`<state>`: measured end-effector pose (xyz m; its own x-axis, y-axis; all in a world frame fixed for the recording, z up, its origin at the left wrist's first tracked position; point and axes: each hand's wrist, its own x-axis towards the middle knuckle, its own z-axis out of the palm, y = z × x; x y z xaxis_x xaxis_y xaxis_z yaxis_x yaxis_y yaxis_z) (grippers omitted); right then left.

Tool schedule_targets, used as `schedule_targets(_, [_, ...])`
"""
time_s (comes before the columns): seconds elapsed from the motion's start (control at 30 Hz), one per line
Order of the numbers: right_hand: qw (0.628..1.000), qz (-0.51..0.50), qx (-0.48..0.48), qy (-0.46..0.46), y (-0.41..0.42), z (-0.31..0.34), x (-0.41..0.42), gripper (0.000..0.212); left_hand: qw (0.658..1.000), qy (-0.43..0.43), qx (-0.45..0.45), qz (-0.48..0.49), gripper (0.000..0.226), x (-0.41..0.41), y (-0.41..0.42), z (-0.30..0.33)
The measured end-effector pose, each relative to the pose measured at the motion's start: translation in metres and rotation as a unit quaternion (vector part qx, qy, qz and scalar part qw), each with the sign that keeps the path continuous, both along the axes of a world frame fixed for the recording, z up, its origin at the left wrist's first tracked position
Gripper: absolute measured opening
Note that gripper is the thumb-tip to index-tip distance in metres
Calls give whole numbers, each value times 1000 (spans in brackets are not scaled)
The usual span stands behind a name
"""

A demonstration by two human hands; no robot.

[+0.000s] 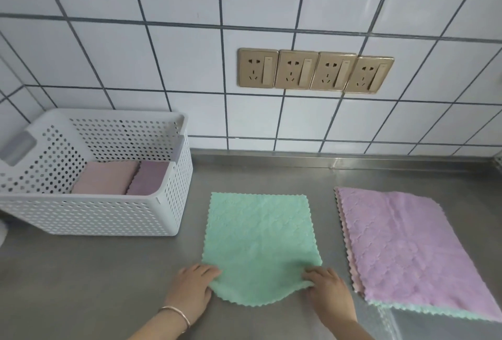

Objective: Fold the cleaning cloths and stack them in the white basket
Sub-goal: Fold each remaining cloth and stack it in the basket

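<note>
I have the green cloth (258, 244) spread flat on the steel counter (95, 271), roughly square, so it has no real long axis; its sides run nearly straight away from me, tilted slightly towards 11 o'clock. Its near edge sags in a curve between my hands because I pinch the two near corners: my left hand (190, 289) grips the corner at 7 o'clock, my right hand (328, 289) the one at 5 o'clock. I judge this hold sets up the first fold, near edge carried to the far edge. At 3 o'clock of the cloth lies the pile of unfolded cloths (407, 244), a purple one on top, within easy reach. At 10 o'clock stands the white basket (108, 217), holding two folded cloths (122, 180) side by side.
</note>
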<state>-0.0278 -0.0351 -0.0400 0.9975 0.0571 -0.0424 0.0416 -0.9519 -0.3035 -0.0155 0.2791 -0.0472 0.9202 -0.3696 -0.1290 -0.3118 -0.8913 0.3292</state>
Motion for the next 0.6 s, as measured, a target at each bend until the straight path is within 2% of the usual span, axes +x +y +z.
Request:
schedule_targets(0.1, [988,-103,66,96,-2,18,11,22,988,32,-73,135,34,-1,1,8])
schedule_targets(0.2, [981,-96,97,135,-6,32,17,20,975,68,-89,192,25,2,-1,18])
schedule_targets(0.3, [982,-66,91,151,-10,39,21,18,972,98,-95,189,23,1,3,28])
schedule_targets(0.4, [973,-28,67,218,-14,42,23,17,971,129,-114,167,27,1,11,33])
schedule_targets(0.5, [959,35,13,282,-20,49,27,25,959,230,-116,118,29,6,16,40])
schedule_targets(0.6, [931,68,4,360,-22,59,34,30,948,289,-92,91,30,14,20,42])
